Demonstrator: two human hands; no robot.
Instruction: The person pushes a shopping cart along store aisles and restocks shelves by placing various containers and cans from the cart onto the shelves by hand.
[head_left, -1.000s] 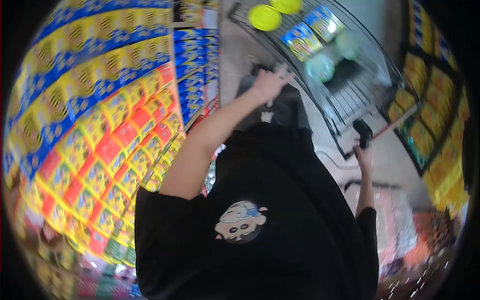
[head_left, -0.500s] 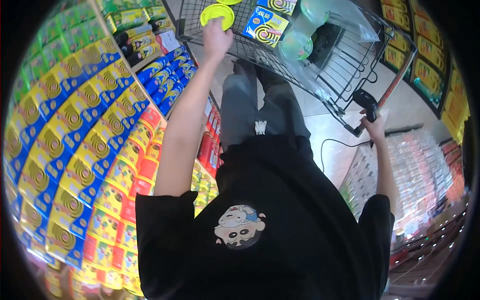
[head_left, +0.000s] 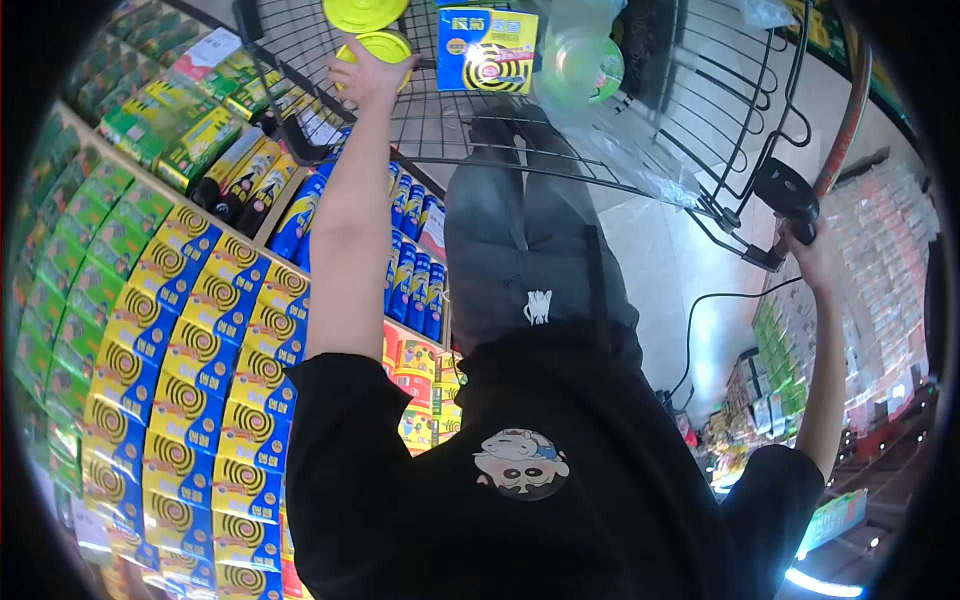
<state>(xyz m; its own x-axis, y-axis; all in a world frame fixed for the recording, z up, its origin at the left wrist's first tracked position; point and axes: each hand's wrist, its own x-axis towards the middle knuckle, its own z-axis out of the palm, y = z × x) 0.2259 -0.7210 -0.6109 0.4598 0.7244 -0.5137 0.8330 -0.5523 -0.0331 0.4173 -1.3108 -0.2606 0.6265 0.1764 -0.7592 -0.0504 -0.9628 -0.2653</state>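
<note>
My left hand (head_left: pixel 372 76) reaches into the wire shopping cart (head_left: pixel 440 128), its fingers curled around the edge of a round tub with a yellow lid (head_left: pixel 388 46). Another yellow-lidded tub (head_left: pixel 362 10) is just beyond it. To the right lies a blue and yellow box with a black spiral printed on it (head_left: pixel 487 52). Beside the box is a clear, blurred container with a green label (head_left: pixel 590 68). My right hand (head_left: pixel 812 255) is closed around the end of the cart handle (head_left: pixel 845 130), just below a black plastic piece (head_left: pixel 786 188).
Shelves on the left hold rows of spiral-printed boxes (head_left: pixel 190 400), green packs (head_left: pixel 75 300) and blue spray cans (head_left: pixel 405 270). Stacked packaged goods (head_left: pixel 860 270) stand at the right. A black cable (head_left: pixel 715 297) hangs between my right hand and body.
My view has turned, so the cart and left hand appear farther left and the right hand farther right. The left hand stays at the yellow-lidded tub, the right on the handle.
</note>
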